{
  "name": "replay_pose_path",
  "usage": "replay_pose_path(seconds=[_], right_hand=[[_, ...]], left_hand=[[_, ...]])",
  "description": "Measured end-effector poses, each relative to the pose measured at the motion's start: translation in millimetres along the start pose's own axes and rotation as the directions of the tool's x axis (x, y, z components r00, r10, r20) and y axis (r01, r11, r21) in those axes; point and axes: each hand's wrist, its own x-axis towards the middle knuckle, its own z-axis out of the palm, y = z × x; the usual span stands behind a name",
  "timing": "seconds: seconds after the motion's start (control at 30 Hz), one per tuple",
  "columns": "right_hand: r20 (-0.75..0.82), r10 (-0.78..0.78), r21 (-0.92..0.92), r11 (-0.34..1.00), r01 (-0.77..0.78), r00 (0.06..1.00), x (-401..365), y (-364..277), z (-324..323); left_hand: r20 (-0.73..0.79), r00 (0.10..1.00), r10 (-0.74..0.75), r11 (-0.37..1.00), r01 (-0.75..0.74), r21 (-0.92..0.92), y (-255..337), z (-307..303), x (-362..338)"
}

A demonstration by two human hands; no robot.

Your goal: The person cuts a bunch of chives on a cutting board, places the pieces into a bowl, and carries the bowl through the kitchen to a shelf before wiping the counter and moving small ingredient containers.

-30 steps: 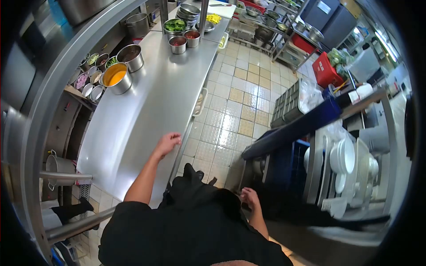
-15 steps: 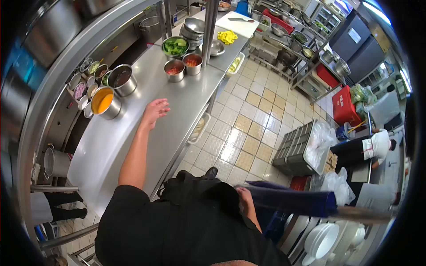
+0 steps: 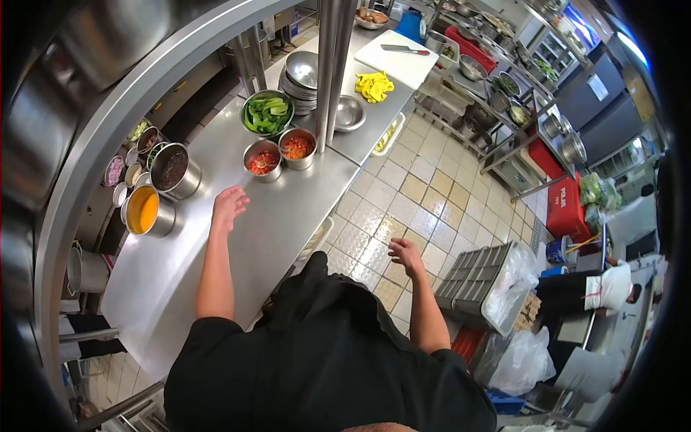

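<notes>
My left hand (image 3: pixel 229 204) hovers open over the steel counter (image 3: pixel 216 266), fingers spread, holding nothing. It is closest to a steel bowl of red chopped food (image 3: pixel 262 161) and a pot of dark liquid (image 3: pixel 173 169). A pot of orange sauce (image 3: pixel 146 211) stands to its left. My right hand (image 3: pixel 405 255) hangs open over the tiled floor (image 3: pixel 410 201), empty, beside my black apron.
A bowl of greens (image 3: pixel 266 114), a second red bowl (image 3: pixel 296 147), stacked steel bowls (image 3: pixel 302 72), a yellow cloth (image 3: pixel 374 86) and a white cutting board with a knife (image 3: pixel 403 57) lie farther along. A grey crate (image 3: pixel 475 277), a red crate (image 3: pixel 565 209) and another person (image 3: pixel 597 291) are at right.
The view turned back toward the counter. My right hand left the blue bin and plate rack and swung forward, empty. My left hand stays over the counter, nearer the bowls.
</notes>
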Motion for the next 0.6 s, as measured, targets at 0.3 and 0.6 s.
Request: replay_pose_path(seconds=[0.3,0.6], right_hand=[[0.12,-0.314,-0.252,0.908,0.335,0.942,212.1,-205.4,-24.5],[0.24,-0.809,-0.723,0.22,0.655,0.537,478.1,-354.9,-11.1]], left_hand=[[-0.33,0.943,-0.032,0.994,0.063,0.085,2.0,47.9,67.2],[-0.679,0.734,0.032,0.994,0.05,0.101,-18.5,104.1,80.3]])
